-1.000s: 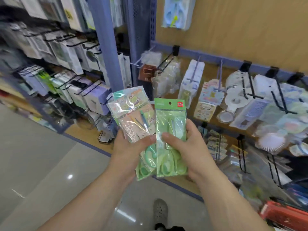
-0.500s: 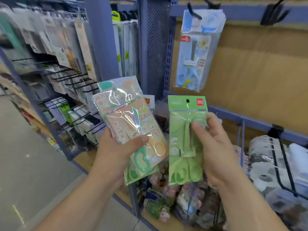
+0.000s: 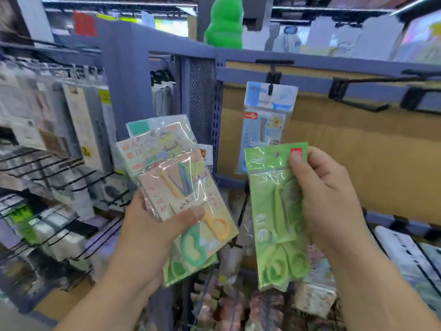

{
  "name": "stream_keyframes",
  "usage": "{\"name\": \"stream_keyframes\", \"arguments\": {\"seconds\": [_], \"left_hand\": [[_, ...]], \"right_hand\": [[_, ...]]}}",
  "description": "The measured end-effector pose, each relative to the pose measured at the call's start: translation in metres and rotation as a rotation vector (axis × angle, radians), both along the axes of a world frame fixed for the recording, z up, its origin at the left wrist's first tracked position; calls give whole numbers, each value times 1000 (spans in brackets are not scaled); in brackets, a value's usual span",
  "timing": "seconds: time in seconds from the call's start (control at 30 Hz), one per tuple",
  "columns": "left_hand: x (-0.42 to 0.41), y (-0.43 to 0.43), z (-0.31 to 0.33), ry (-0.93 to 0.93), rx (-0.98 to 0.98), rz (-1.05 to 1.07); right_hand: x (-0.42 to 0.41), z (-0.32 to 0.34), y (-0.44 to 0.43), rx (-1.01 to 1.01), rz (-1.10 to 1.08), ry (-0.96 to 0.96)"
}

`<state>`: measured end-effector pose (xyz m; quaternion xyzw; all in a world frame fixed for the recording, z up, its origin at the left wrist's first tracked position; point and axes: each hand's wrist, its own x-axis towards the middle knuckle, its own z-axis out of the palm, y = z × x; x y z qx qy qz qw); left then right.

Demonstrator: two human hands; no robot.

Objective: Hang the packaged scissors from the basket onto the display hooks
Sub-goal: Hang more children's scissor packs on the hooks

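Observation:
My left hand (image 3: 152,232) grips a fanned stack of packaged scissors (image 3: 176,187), with its thumb across the front pack that shows orange and green handles. My right hand (image 3: 327,201) holds a single green scissors pack (image 3: 276,218) by its upper right, the thumb on the header card near the hang hole. Above and behind it a blue scissors pack (image 3: 265,120) hangs from a black display hook (image 3: 273,75) on the blue rail. Two bare black hooks (image 3: 358,96) stick out further right. The basket is out of view.
Racks of packaged goods (image 3: 59,130) on black wire hooks fill the left side. A blue perforated upright (image 3: 202,101) separates the two bays. More packaged items (image 3: 405,254) hang low on the right. A green figure (image 3: 224,22) stands on top of the shelf.
The view has tilted upward, showing the top rail and hooks. My right hand has shifted its grip up to the green pack's header and moved away from the left stack.

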<state>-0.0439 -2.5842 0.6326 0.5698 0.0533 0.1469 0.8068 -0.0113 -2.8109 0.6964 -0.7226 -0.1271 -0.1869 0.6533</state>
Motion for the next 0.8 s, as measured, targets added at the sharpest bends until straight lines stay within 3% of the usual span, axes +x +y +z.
{"name": "stream_keyframes", "arguments": {"seconds": [0.3,0.8], "left_hand": [[20,13,11,-67,17,-182],[24,23,20,-92,69,-274]], "right_hand": [[11,59,28,-124,-262,-257],[36,70,35,-135,-391,-305]]}}
